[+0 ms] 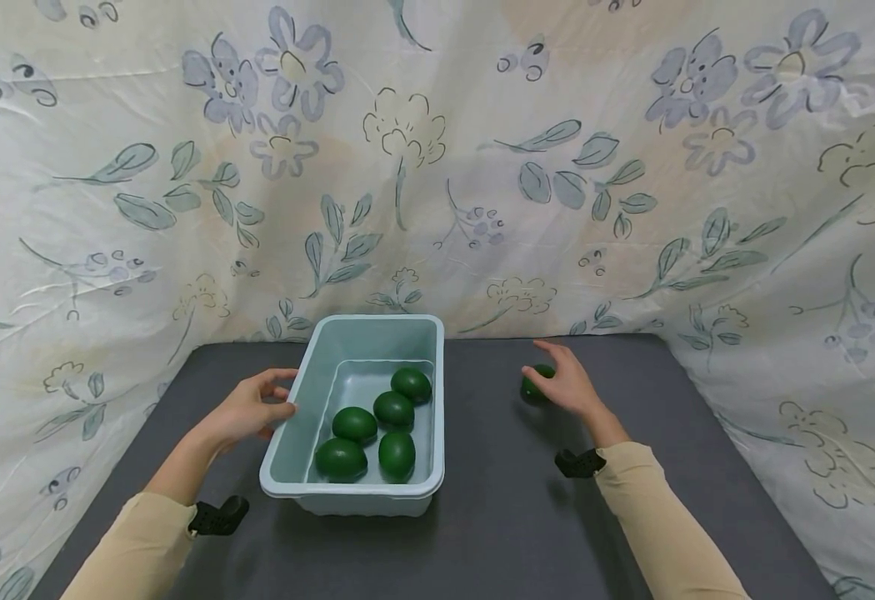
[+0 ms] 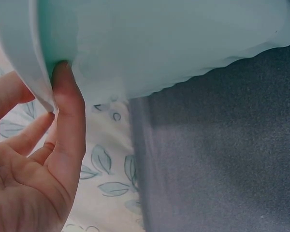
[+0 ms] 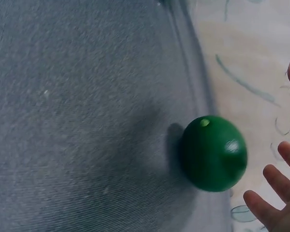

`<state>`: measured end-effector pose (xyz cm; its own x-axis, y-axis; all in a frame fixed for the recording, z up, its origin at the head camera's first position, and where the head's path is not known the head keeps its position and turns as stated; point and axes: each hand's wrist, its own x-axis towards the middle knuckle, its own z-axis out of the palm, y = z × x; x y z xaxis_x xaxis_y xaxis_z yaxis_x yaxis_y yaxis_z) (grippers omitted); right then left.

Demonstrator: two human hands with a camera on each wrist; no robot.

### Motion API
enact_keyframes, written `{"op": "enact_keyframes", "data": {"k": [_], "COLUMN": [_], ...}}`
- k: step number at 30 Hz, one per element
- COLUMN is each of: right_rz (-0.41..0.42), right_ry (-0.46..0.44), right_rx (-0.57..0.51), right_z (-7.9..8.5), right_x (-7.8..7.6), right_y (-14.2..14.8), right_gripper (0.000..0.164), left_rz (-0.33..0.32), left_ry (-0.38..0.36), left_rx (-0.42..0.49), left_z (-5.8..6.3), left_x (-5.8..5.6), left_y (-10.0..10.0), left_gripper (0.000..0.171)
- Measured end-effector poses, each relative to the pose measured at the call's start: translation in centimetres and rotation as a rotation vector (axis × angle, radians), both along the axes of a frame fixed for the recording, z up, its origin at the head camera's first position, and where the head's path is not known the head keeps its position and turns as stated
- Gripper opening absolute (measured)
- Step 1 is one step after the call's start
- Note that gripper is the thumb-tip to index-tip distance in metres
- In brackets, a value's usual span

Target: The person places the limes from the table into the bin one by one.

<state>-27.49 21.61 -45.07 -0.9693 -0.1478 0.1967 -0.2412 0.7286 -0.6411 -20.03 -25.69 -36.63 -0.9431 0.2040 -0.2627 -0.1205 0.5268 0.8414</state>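
My left hand (image 1: 246,408) is at the left side of a pale blue-green plastic bin (image 1: 440,400). In the left wrist view its thumb (image 2: 67,101) lies under the bin's rim, with fingers on the rim's other side, pinching it. Inside the bin lie several smooth dark-green oval fruits (image 1: 355,425). One more green fruit (image 3: 213,154), with a pale stem spot, rests on the dark table to the right of the bin. Beside that fruit is my right hand (image 1: 568,383), its fingers (image 3: 278,183) spread and apart from it in the right wrist view.
A dark grey cloth-like tabletop (image 1: 497,517) lies under everything. Behind it and along both sides hangs a pale floral curtain (image 1: 437,167), close to the table's back edge. Black bands (image 1: 580,463) circle both wrists, below beige sleeves.
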Motion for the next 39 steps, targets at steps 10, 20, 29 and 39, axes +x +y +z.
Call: {"op": "enact_keyframes", "data": {"k": [10, 20, 29, 39], "right_rz": [-0.066, -0.109, -0.11, -0.142], "right_ry": [-0.09, -0.156, -0.098, -0.128], "right_rx": [0.034, 0.027, -0.001, 0.026], "right_z": [-1.9, -3.5, -4.0, -4.1], "right_x": [-0.1, -0.5, -0.2, -0.3], "right_y": [0.7, 0.9, 0.7, 0.3], "right_gripper": [0.065, 0.069, 0.071, 0.065], "left_rz": [0.011, 0.008, 0.013, 0.017], "left_ry": [-0.004, -0.005, -0.006, -0.006], "left_rx": [-0.004, 0.0, -0.006, -0.01], "left_z": [-0.1, -0.2, -0.2, -0.1], "left_x": [0.1, -0.1, -0.1, 0.0], "left_y": [0.1, 0.1, 0.1, 0.2], "left_gripper": [0.063, 0.065, 0.065, 0.065]}}
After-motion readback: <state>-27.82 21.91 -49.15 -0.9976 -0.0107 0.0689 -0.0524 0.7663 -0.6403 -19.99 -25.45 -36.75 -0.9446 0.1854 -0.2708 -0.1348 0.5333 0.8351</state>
